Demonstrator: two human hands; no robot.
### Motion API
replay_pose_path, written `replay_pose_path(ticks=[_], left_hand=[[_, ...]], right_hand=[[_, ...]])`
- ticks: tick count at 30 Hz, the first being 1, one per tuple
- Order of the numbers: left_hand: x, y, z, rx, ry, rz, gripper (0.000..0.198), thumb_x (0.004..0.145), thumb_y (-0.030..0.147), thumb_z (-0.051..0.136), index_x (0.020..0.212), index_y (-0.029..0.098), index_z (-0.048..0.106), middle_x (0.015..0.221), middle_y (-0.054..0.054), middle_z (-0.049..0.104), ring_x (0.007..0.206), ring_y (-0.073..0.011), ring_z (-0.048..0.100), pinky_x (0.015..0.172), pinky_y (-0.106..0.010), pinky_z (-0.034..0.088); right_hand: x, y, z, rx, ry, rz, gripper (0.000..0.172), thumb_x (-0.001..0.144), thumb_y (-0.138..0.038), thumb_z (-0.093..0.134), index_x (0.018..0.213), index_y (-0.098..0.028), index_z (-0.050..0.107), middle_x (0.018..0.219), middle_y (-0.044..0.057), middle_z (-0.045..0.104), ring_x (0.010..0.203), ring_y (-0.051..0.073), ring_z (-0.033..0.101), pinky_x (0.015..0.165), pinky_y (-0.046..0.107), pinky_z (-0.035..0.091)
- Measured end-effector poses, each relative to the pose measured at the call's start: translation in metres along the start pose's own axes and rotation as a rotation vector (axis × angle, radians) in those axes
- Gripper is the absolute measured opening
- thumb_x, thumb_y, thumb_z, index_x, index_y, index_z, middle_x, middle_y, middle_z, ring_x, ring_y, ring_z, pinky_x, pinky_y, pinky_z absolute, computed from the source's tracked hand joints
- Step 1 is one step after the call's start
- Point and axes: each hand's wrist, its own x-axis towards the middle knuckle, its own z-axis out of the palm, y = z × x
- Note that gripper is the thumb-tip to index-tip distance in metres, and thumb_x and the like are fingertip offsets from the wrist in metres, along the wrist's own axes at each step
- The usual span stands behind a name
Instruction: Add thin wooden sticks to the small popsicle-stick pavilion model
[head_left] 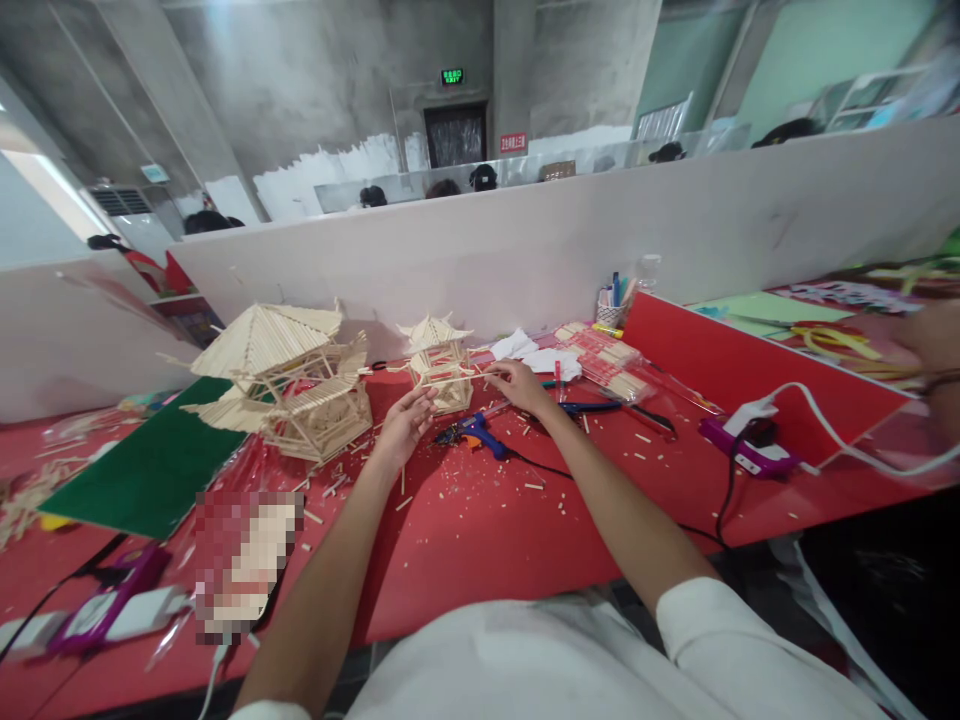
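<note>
A small wooden-stick pavilion (439, 352) stands on the red table in front of both hands. My left hand (405, 425) is palm up at its lower left, thumb and fingertips pressed together near one end of a thin wooden stick (459, 380). My right hand (517, 385) pinches at the stick's right end, beside the model. The stick lies level across the front of the pavilion. A blue glue gun (484, 435) rests on the table just below the hands. Left of them is a larger stick pavilion (300, 385) with a layered roof.
Stick scraps lie around the glue gun. A green board (146, 460) and a phone (251, 560) are at left, with purple power strips (112, 600) (750, 450) on both sides. Packaged sticks (607, 360), blue pliers (589, 407) and a red board (757, 375) are at right.
</note>
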Motion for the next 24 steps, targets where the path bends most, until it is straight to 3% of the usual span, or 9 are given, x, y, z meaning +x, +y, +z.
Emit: replay_pose_path(ticks=[24], left_hand=[[0.0013,-0.0009,0.0005,-0.082,-0.01,0.01,0.038,0.078,0.008,0.072,0.115,0.016,0.071,0.147,-0.012,0.059,0.075,-0.0063,0.07,0.06,-0.015,0.054]], right_hand=[[0.0047,0.005,-0.0005,0.034,0.052,-0.013,0.02,0.09,-0.035,0.065,0.096,-0.018,0.075,0.1,0.009,0.075,0.092,0.021,0.066,0.087,0.034,0.049]])
